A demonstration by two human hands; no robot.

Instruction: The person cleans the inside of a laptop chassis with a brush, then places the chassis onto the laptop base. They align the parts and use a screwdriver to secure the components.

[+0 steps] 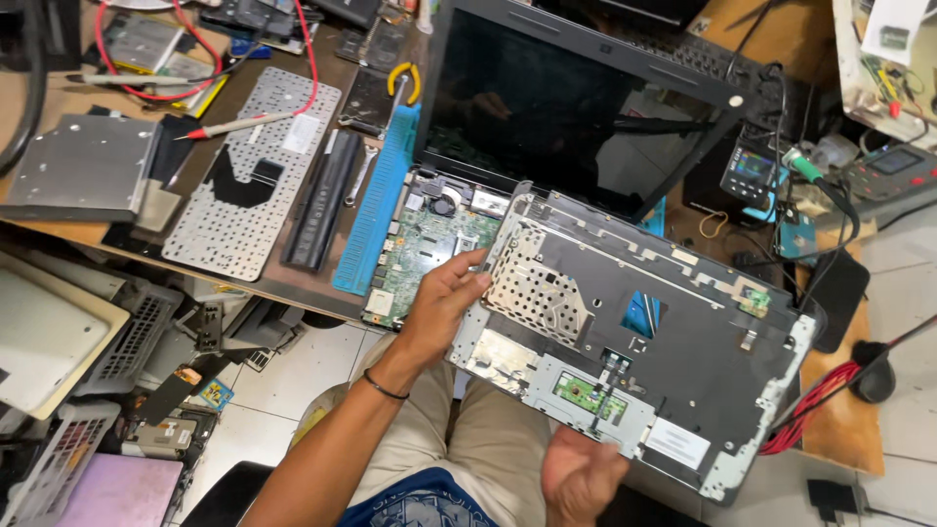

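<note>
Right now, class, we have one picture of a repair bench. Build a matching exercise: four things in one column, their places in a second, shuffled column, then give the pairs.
Things:
1. palm-rest cover
2. green circuit board
3. detached keyboard
4. silver optical drive

Places:
A. far left on the desk
B. held by the left hand and right hand
C. lying between the drive and a black battery bar
D. in the open laptop base, below the dark screen

Pairs: 1-B, 2-D, 3-C, 4-A

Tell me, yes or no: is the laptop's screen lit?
No. The laptop screen is dark, showing only reflections.
</note>
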